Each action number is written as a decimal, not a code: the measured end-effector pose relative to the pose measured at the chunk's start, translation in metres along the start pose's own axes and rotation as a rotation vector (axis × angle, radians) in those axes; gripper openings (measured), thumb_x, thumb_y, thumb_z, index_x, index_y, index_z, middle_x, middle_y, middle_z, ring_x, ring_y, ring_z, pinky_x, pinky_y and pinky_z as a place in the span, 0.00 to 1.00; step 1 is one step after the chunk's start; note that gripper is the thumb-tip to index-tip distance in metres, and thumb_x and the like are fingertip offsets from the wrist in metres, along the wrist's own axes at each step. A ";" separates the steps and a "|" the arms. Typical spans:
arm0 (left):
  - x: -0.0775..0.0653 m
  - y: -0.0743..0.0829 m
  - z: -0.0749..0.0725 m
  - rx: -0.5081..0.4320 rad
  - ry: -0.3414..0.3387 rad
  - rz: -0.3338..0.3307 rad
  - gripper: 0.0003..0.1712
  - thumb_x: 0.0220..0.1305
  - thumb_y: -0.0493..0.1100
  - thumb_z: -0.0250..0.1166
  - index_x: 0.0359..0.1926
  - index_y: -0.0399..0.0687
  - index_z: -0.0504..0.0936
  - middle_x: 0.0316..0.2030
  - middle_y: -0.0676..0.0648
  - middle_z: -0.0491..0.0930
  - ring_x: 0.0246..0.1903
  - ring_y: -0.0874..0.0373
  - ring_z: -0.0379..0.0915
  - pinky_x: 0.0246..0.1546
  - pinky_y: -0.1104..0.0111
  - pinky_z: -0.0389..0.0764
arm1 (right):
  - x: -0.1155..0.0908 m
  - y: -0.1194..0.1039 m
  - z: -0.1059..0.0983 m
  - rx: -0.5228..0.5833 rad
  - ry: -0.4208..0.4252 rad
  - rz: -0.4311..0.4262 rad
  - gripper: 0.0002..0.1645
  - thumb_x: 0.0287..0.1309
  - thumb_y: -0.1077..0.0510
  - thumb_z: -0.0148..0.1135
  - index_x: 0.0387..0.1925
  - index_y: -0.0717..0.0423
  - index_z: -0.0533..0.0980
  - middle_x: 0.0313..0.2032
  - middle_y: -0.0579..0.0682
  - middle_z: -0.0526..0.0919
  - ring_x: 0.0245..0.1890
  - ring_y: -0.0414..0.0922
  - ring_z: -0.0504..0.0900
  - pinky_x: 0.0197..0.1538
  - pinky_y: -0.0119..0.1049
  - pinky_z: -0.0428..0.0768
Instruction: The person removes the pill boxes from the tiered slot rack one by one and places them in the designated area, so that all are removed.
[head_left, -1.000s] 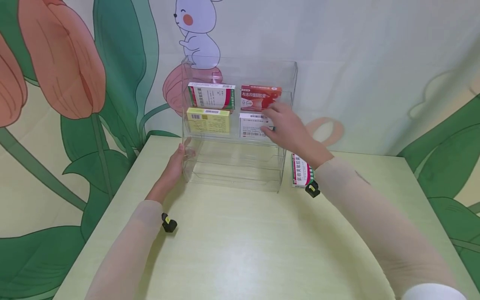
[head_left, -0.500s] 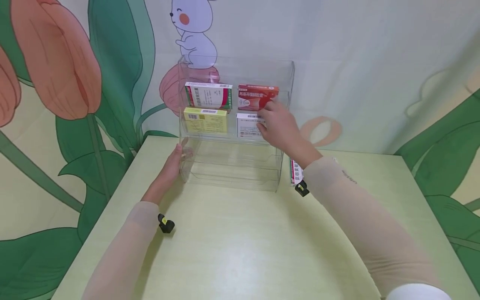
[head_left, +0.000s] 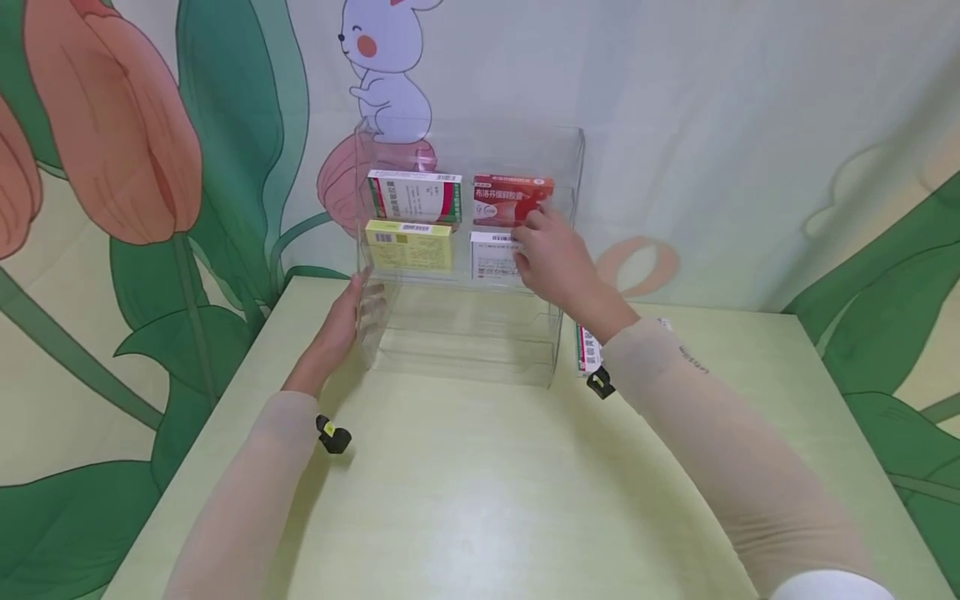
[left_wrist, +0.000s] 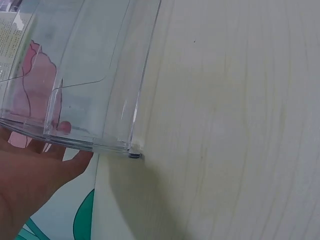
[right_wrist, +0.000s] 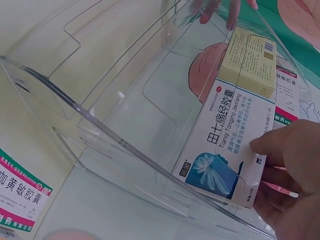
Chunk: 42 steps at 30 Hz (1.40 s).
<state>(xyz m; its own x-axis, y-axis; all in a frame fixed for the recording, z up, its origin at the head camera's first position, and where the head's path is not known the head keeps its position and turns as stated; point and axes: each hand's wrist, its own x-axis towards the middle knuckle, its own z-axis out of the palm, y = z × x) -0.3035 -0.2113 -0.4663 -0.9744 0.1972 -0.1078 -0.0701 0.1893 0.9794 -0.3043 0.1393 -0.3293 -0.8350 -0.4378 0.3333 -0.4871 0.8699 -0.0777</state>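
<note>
A clear acrylic display rack (head_left: 465,357) stands upright at the back of the table. My right hand (head_left: 558,260) pinches the right side of a white medicine box (right_wrist: 220,135) on the rack's middle tier, thumb on the front and fingers at its edge. Left of that box sits a yellow medicine box (head_left: 410,248). On the tier above are a red medicine box (head_left: 506,200) and a white, green and magenta medicine box (head_left: 416,198). My left hand (head_left: 335,329) rests against the rack's left side panel with fingers extended, visible through the plastic.
Another white, green and magenta medicine box (right_wrist: 22,192) lies on the table (head_left: 450,483) right of the rack, partly covered by my right forearm in the head view. A printed curtain (head_left: 697,150) with flowers and a rabbit hangs behind the table.
My right hand has moved slightly left and its fingers have closed onto the white box's right side. My left hand stays at the rack's side, its fingers now more spread.
</note>
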 end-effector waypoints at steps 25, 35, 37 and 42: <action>0.003 -0.001 0.000 0.044 -0.019 0.052 0.42 0.80 0.74 0.27 0.87 0.68 0.38 0.80 0.36 0.55 0.79 0.39 0.52 0.73 0.29 0.49 | -0.004 0.007 -0.007 0.017 0.000 -0.082 0.16 0.67 0.65 0.70 0.55 0.64 0.82 0.52 0.58 0.80 0.56 0.55 0.73 0.59 0.47 0.81; -0.002 -0.002 -0.003 0.049 -0.028 0.037 0.42 0.80 0.74 0.26 0.87 0.70 0.37 0.81 0.37 0.55 0.80 0.39 0.50 0.73 0.28 0.47 | -0.007 0.012 -0.029 0.137 0.020 -0.059 0.17 0.69 0.64 0.69 0.57 0.63 0.78 0.56 0.58 0.78 0.58 0.55 0.75 0.63 0.49 0.80; -0.002 -0.003 -0.004 0.051 -0.030 0.030 0.42 0.80 0.75 0.26 0.87 0.70 0.36 0.81 0.38 0.55 0.81 0.39 0.49 0.73 0.28 0.46 | -0.008 0.012 -0.039 0.167 0.034 -0.040 0.18 0.69 0.63 0.69 0.57 0.63 0.77 0.57 0.58 0.78 0.58 0.54 0.75 0.64 0.50 0.79; -0.002 -0.004 -0.003 0.048 -0.030 0.014 0.42 0.79 0.75 0.26 0.86 0.72 0.37 0.81 0.39 0.55 0.81 0.40 0.49 0.74 0.29 0.47 | -0.014 0.016 -0.064 0.289 0.064 0.015 0.17 0.72 0.63 0.66 0.58 0.64 0.76 0.56 0.59 0.78 0.57 0.54 0.76 0.62 0.50 0.81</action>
<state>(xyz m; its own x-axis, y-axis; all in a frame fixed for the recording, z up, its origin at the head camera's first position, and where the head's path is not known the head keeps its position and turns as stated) -0.3023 -0.2155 -0.4696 -0.9684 0.2288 -0.0996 -0.0451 0.2323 0.9716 -0.2840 0.1744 -0.2751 -0.8294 -0.4023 0.3877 -0.5352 0.7712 -0.3448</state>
